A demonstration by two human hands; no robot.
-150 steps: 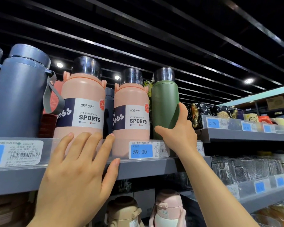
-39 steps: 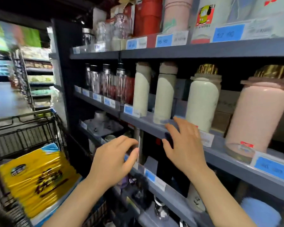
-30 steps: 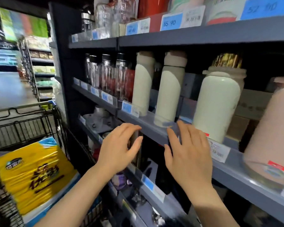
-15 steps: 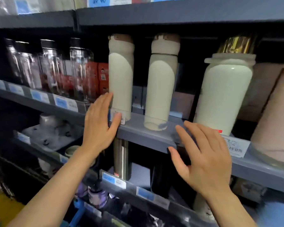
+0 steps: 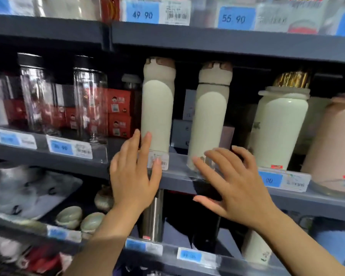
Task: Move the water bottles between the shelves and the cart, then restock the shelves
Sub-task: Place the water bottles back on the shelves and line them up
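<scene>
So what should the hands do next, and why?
Probably curl each hand round its nearest tall cream bottle. The left hand is open with fingertips at the left cream bottle; the right hand is spread open before the right cream bottle. Neither is gripped yet.

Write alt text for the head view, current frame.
Two open hands reach toward two tall cream bottles on a grey store shelf: the left hand at the left bottle, the right hand before the right bottle. Clear bottles stand left.

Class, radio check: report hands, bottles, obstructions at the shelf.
Left hand open, fingertips at left cream bottle. Right hand open before right cream bottle. Neither gripped. Nothing blocking.
</scene>
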